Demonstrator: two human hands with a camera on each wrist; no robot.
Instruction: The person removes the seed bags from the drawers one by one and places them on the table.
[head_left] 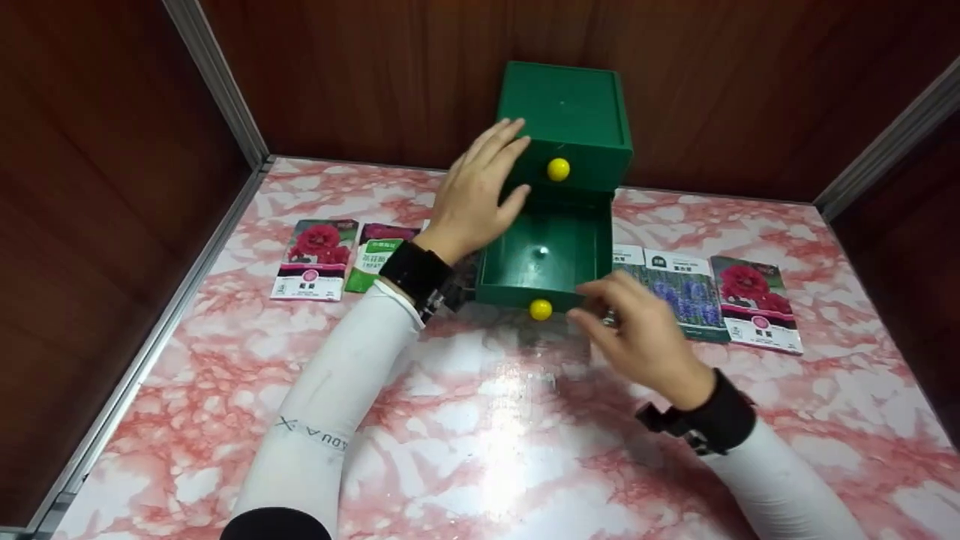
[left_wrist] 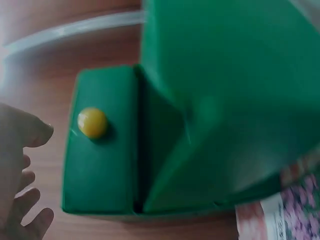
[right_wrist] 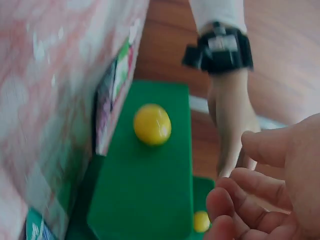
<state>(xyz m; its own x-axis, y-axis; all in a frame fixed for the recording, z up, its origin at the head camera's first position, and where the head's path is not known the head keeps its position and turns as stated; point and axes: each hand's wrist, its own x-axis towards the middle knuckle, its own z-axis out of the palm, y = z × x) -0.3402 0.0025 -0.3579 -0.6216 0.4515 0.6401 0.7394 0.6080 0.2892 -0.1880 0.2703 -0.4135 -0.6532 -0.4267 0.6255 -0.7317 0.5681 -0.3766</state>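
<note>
Two drawers | lower green wooden drawer (head_left: pixel 551 259) pulled out, empty | glossy paper seed packets (head_left: pixel 686 289) not yet inside | left hand (head_left: pixel 476 191) flat, fingers straight, against green wooden cabinet (head_left: pixel 570 112) | right hand (head_left: pixel 637 330) loosely curled, holding nothing.

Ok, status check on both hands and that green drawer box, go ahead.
Left hand open, flat against the green two-drawer box. Right hand open, beside the pulled-out lower drawer, holding nothing. Drawer looks empty. Seed packets lie either side, none blocking.
</note>
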